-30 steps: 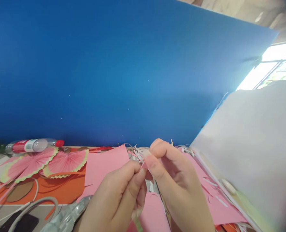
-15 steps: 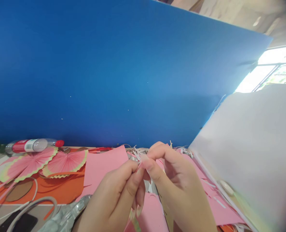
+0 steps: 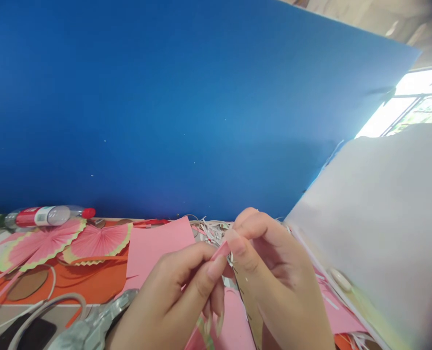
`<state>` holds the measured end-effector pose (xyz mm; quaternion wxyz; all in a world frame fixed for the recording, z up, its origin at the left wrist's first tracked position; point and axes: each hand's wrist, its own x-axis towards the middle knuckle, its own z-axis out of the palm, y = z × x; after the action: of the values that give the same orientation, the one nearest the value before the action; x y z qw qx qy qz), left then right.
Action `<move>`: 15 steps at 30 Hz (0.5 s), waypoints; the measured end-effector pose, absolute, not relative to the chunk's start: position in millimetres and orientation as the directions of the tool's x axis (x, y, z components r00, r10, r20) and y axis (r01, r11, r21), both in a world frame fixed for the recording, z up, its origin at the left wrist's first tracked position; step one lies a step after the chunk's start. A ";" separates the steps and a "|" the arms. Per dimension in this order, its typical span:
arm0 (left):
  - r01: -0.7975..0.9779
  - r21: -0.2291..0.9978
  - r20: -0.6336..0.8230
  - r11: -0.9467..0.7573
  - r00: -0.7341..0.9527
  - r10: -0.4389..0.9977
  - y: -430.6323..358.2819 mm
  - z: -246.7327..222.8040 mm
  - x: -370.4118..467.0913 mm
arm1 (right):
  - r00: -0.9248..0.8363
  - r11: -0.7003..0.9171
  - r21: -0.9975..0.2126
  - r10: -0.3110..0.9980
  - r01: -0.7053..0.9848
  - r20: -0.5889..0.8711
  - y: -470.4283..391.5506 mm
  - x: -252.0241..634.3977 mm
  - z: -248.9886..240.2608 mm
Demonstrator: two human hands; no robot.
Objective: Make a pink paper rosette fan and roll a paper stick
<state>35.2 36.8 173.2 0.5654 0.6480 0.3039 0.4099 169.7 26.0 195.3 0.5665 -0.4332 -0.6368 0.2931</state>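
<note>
Between my two hands is a small pink paper strip [image 3: 221,250], pinched from both sides. My left hand [image 3: 179,291] grips its lower left end between thumb and forefinger, the other fingers curled beneath. The thumb and forefinger of my right hand [image 3: 274,272] press together at its upper right end. Most of the strip is hidden by the fingers. Under the hands lie a pink paper sheet [image 3: 233,316] and a brown strip with dark marks [image 3: 248,301]. Another pink sheet [image 3: 157,238] lies behind my left hand.
A tall blue panel [image 3: 164,107] stands behind the table, with a white panel [image 3: 379,209] at right. At left lie a plastic bottle [image 3: 48,216], pleated pink paper fans [image 3: 102,240], orange paper [image 3: 102,282] and a crumpled clear plastic wrapping [image 3: 92,325]. White paper shreds [image 3: 214,228] lie behind the hands.
My right hand has shifted slightly right and up from the left, so more of the pink paper strip shows between the fingers. The view has shifted slightly.
</note>
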 end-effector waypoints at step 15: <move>0.077 0.924 0.319 -0.376 0.390 0.864 39.3 172.3 30.6 | 0.099 0.467 -0.884 0.881 -0.020 0.463 28.2 155.0 192.9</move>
<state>30.6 39.3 172.3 0.4476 0.7033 0.3343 0.4396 155.0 28.2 192.9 0.6382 -0.3772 -0.5710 0.3528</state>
